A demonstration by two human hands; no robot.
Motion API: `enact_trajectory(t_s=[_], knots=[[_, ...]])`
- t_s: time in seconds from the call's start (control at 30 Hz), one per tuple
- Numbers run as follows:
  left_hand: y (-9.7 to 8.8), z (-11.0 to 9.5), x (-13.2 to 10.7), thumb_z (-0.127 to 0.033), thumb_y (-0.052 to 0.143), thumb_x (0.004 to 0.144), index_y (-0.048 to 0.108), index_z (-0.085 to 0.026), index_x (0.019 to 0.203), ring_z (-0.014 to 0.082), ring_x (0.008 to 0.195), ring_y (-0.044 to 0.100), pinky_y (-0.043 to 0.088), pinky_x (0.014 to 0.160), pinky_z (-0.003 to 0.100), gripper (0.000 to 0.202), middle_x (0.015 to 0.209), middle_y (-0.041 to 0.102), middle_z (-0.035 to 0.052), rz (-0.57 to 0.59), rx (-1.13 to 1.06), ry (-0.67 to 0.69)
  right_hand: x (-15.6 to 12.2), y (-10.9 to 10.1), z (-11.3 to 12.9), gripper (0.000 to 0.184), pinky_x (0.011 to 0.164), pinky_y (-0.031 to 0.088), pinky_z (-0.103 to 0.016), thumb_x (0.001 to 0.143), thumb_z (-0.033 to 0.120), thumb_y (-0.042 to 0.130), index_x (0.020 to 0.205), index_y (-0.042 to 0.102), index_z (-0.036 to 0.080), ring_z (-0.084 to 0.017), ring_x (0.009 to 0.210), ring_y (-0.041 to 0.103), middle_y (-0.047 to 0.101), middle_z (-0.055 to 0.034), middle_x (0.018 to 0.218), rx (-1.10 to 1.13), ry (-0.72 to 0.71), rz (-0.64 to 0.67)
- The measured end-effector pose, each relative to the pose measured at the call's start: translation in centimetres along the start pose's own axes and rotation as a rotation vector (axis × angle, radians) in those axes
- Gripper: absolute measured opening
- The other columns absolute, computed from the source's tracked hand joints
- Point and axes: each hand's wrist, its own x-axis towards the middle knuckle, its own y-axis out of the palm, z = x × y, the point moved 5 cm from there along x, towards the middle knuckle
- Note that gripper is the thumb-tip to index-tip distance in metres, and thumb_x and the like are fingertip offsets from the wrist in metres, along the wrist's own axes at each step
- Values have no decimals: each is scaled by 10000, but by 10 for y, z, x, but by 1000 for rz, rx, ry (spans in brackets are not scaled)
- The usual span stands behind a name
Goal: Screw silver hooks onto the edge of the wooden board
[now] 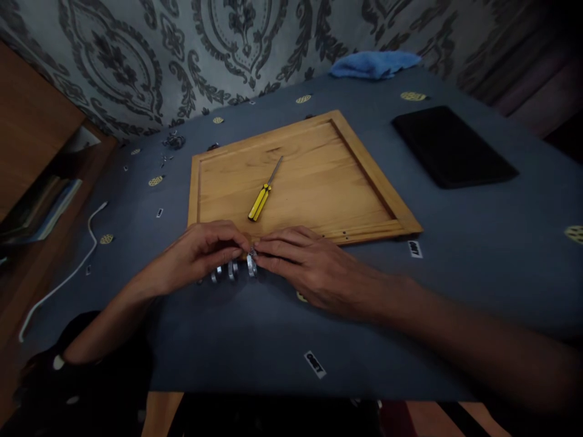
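Atop the blue, printed desk (364, 358) lies one rectangular, raised-framed panel (314, 182) of grained wood. At its near edge one left hand (204, 249) and one right hand (314, 264) meet, fingers bunched; whether pinching, I cannot tell. One yellow-handled screwdriver (261, 201) rests on it, and at least three shiny, curved metal pieces (252, 266) line that edge, one at the fingertips.
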Motion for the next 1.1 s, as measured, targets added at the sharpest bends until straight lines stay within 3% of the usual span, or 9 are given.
enact_trajectory(t_s=[0.23, 0.37, 0.5, 0.67, 0.87, 1.03, 1.1], knots=[[0, 1, -2, -324, 607, 969, 690, -170, 1069, 154, 856, 684, 545, 750, 253, 201, 967, 732, 50, -33, -37, -13, -2, -4, -8, 344, 962, 600, -439, 957, 34, 442, 1209, 664, 110, -243, 1105, 665, 748, -129, 1184, 24, 36, -125], [4, 4, -14, -463, 708, 898, 614, -203, 1221, 190, 897, 674, 568, 786, 313, 425, 1081, 700, 64, -119, 22, -48, -1, -17, -27, 369, 891, 627, -433, 955, 36, 452, 1257, 642, 134, -246, 1052, 691, 734, -151, 1197, -41, 138, -190], [16, 13, -26, -485, 765, 850, 429, -302, 1443, 260, 1139, 666, 555, 974, 427, 706, 1279, 655, 79, -205, 78, -60, 12, -22, -51, 431, 1034, 570, -483, 972, 88, 426, 1380, 566, 76, -294, 1249, 627, 626, -214, 1396, -152, 228, -45], [28, 13, -30, -416, 790, 842, 348, -313, 1483, 279, 1174, 651, 519, 1022, 478, 785, 1268, 678, 65, -288, 278, -26, 35, -1, -77, 508, 1080, 515, -502, 941, 53, 406, 1428, 534, 124, -291, 1312, 581, 532, -182, 1516, -195, 293, 173], [28, 5, -27, -354, 776, 855, 360, -265, 1463, 276, 1160, 663, 524, 1004, 457, 741, 1224, 704, 73, -293, 335, -7, 46, 14, -82, 294, 942, 523, -418, 984, 104, 463, 1188, 671, 144, -267, 1052, 624, 682, -154, 1144, -238, 297, 232], [30, 5, -26, -425, 801, 825, 374, -238, 1456, 325, 1168, 664, 531, 986, 498, 785, 1218, 708, 103, -300, 380, -49, 43, 2, -82, 194, 793, 517, -366, 975, 126, 460, 1050, 631, 178, -253, 931, 605, 658, -126, 1025, -285, 344, 177], [31, 4, -26, -438, 799, 828, 380, -231, 1448, 335, 1180, 661, 534, 981, 497, 777, 1226, 709, 111, -304, 402, -48, 41, -9, -79, 162, 780, 515, -371, 983, 160, 453, 1050, 596, 195, -252, 915, 606, 648, -116, 1018, -275, 372, 97]])
